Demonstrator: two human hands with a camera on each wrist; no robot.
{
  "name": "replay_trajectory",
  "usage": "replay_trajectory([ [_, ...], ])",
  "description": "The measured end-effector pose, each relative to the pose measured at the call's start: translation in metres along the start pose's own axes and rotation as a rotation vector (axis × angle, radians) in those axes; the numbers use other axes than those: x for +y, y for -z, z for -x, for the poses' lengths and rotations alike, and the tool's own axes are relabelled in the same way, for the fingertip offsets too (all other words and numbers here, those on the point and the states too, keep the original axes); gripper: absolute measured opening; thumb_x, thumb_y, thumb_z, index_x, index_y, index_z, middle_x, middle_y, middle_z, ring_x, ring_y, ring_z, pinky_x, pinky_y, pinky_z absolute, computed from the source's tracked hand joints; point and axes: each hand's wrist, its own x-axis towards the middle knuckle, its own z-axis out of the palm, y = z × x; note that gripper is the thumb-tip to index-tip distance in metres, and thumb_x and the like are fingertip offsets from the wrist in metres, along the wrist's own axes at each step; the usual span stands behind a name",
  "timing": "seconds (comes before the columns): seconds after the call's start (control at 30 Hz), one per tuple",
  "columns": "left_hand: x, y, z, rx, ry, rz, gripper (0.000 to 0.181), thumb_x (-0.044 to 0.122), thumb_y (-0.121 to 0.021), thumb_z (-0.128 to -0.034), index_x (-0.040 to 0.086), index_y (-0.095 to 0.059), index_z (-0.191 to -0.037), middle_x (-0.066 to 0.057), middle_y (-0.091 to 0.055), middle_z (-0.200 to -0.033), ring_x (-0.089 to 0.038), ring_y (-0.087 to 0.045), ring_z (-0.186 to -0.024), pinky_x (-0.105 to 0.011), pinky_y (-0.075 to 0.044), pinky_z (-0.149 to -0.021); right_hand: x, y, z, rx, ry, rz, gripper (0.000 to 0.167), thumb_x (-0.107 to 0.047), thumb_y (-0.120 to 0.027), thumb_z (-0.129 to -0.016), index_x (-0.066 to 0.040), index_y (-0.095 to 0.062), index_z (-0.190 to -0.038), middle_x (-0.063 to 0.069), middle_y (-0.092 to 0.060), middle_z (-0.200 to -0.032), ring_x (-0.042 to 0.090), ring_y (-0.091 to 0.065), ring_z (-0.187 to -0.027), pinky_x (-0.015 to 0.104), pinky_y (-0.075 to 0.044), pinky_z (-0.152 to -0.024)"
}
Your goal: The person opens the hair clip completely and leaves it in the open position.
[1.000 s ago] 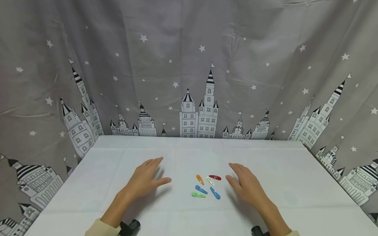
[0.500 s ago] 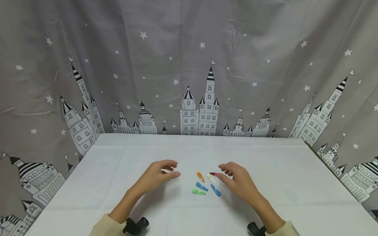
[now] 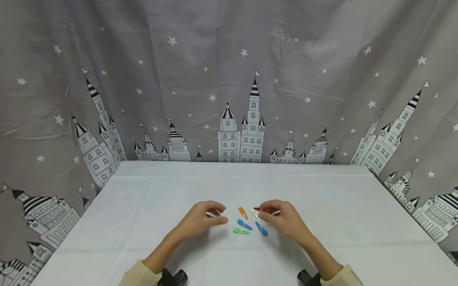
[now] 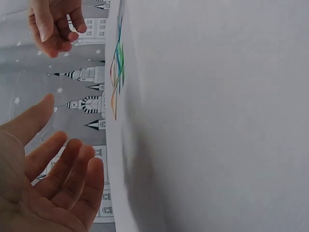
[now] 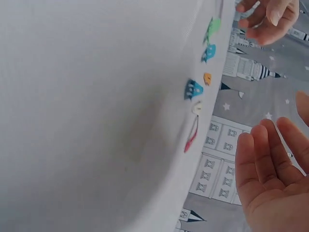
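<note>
Several snap hair clips lie in a loose cluster on the white table. They are an orange clip [image 3: 243,213], a white clip [image 3: 255,213], a red clip [image 3: 257,209], two blue clips [image 3: 245,225] and a green clip [image 3: 241,230]. My right hand [image 3: 288,220] hovers beside the red clip with loosely bent fingers and covers part of it in the head view. In the right wrist view the red clip [image 5: 191,139] lies on the cloth, apart from those fingers. My left hand [image 3: 200,220] is held left of the cluster, fingers relaxed, holding nothing.
A white cloth [image 3: 322,190] covers the table. Behind it hangs a grey curtain [image 3: 200,47] printed with stars and castles. A black wrist device [image 3: 173,277] sits at the left cuff, and a similar device [image 3: 308,277] at the right.
Both hands have moved inward toward the clips, and their fingers have bent more. The right hand has come over the red clip. The clips show no clear shift on the table.
</note>
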Motion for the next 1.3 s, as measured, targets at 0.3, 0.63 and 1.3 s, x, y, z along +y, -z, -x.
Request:
replay_trajectory([
  [0.3,0.0,-0.014,-0.002,-0.058,-0.01,0.017,0.037,0.028,-0.076,-0.0876,0.002,-0.07,-0.112,-0.007,-0.067,-0.111,-0.018,-0.064,-0.093,-0.038,-0.051,-0.079,0.005,-0.011,0.0,-0.024,-0.016,-0.046,0.023,-0.011,-0.074,-0.087,0.002,-0.072,-0.106,0.008,-0.071,-0.101,0.018,-0.061,-0.086,0.032,-0.052,-0.079],
  [0.63,0.003,-0.024,-0.007,-0.097,-0.011,0.027,0.032,0.023,-0.076,-0.0877,0.001,-0.07,-0.11,-0.005,-0.069,-0.104,-0.017,-0.064,-0.09,-0.035,-0.051,-0.079,0.005,-0.022,0.0,-0.1,0.013,-0.045,0.017,-0.013,-0.074,-0.088,0.0,-0.073,-0.099,0.001,-0.068,-0.09,0.015,-0.059,-0.08,0.029,-0.051,-0.073],
  [1.3,-0.002,-0.035,-0.005,-0.114,-0.059,0.043,0.025,0.014,-0.078,-0.0855,-0.001,-0.071,-0.104,0.001,-0.067,-0.087,-0.013,-0.061,-0.079,-0.026,-0.049,-0.072,0.007,-0.04,0.005,-0.16,-0.043,-0.057,0.015,-0.008,-0.073,-0.087,0.001,-0.073,-0.098,-0.002,-0.066,-0.083,0.013,-0.057,-0.074,0.025,-0.048,-0.065],
])
